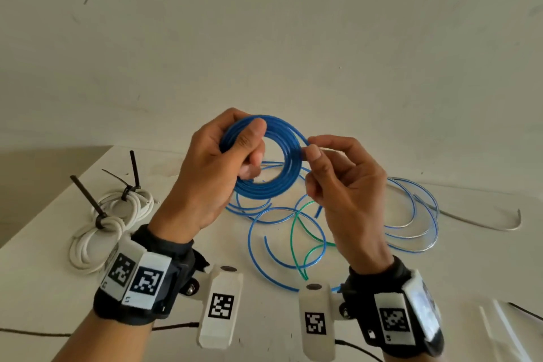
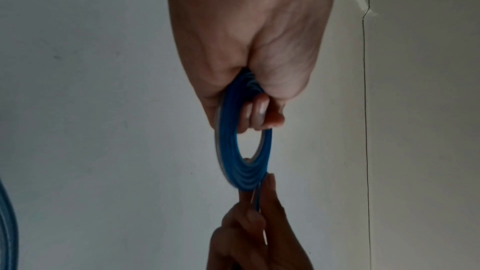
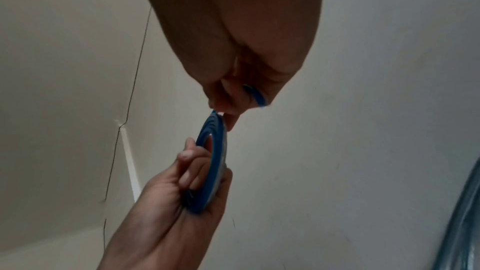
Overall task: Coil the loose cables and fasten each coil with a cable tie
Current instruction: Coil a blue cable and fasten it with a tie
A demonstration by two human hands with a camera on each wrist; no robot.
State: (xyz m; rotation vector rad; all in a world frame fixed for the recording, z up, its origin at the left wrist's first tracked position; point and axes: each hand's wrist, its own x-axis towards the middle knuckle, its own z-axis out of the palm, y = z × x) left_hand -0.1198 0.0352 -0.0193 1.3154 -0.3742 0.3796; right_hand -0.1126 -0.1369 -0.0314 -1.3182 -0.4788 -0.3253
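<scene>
**Blue cable coil, held above desk**

- Blue cable coil (image 1: 266,156): several round turns, lifted clear of the white desk (image 1: 44,279), between both hands.
- Left hand (image 1: 211,167): closed around the coil's left side, thumb pressed over the turns, fingers curled through the middle.
- Right hand (image 1: 340,179): thumb and forefinger pinch the cable's free end at the coil's right edge.
- Loose blue cables (image 1: 411,214): sprawled on the desk beneath and right of the hands.
- Green cable (image 1: 296,232): lying among the blue ones.
- White cable coils (image 1: 117,214): two, at desk left, each bound with a black cable tie (image 1: 88,200).
</scene>
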